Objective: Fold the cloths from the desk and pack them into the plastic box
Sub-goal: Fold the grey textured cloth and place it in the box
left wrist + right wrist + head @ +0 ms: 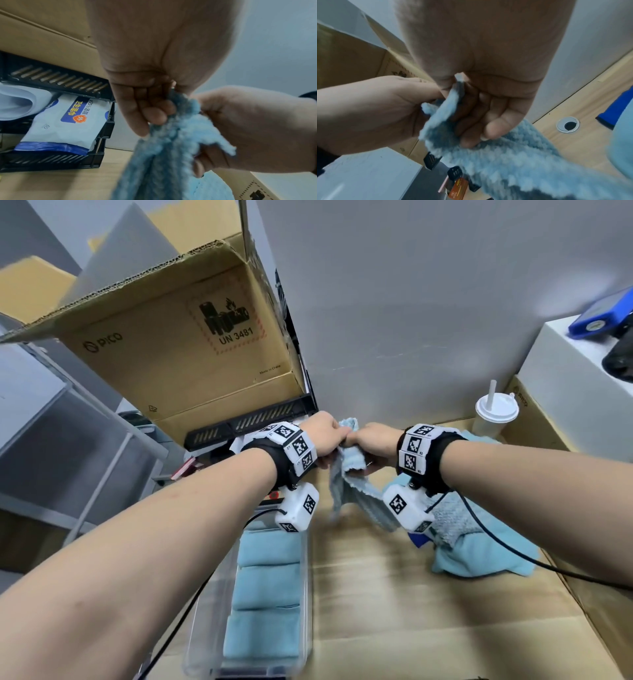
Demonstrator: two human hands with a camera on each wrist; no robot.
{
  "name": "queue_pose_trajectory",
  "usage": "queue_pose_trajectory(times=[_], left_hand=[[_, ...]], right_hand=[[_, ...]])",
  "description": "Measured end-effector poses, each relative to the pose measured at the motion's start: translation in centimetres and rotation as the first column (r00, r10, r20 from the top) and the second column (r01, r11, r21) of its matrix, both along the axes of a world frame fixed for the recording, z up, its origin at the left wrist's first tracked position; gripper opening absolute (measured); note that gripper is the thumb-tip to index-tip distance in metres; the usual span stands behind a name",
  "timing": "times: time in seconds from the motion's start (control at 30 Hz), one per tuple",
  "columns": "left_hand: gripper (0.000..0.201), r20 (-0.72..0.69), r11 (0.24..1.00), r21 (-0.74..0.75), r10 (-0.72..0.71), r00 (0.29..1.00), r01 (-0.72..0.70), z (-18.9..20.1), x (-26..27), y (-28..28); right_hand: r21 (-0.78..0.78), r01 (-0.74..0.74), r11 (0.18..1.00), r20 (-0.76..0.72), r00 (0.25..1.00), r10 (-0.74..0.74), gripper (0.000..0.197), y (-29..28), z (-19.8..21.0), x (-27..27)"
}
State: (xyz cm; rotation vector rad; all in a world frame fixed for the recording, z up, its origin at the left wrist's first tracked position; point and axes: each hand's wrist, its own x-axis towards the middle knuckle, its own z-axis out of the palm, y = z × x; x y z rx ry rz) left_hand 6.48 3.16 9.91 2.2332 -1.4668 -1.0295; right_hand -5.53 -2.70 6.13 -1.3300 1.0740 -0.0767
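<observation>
A light blue cloth hangs above the desk, held at its top edge by both hands side by side. My left hand grips it with curled fingers; the cloth drops below them. My right hand pinches the same edge, its fingers curled round the cloth. A clear plastic box at lower centre holds three folded blue cloths in a row. More loose blue cloths lie in a heap on the desk at the right.
A large open cardboard box stands on a black tray rack at the back left, with a wet-wipes pack in it. A lidded white cup with a straw stands at the back right beside a white box. Grey wall behind.
</observation>
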Motion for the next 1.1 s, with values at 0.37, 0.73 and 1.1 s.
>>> queue_pose_trajectory(times=[0.37, 0.73, 1.1], left_hand=[[0.039, 0.041, 0.979, -0.058, -0.192, 0.981, 0.194, -0.6, 0.6, 0.3], [0.011, 0.154, 0.958, -0.091, -0.255, 0.955, 0.271, -0.4, 1.1, 0.4], [0.017, 0.157, 0.927, 0.023, -0.374, 0.914, 0.375, -0.2, 2.8, 1.5]], right_hand=[[0.140, 0.010, 0.990, 0.150, 0.988, -0.032, 0.033, -0.4, 0.8, -1.8], [-0.262, -0.066, 0.963, 0.089, 0.992, 0.093, 0.031, -0.5, -0.3, -2.6], [-0.648, -0.434, 0.626, -0.244, 0.897, 0.368, 0.037, -1.3, -0.3, -3.7]])
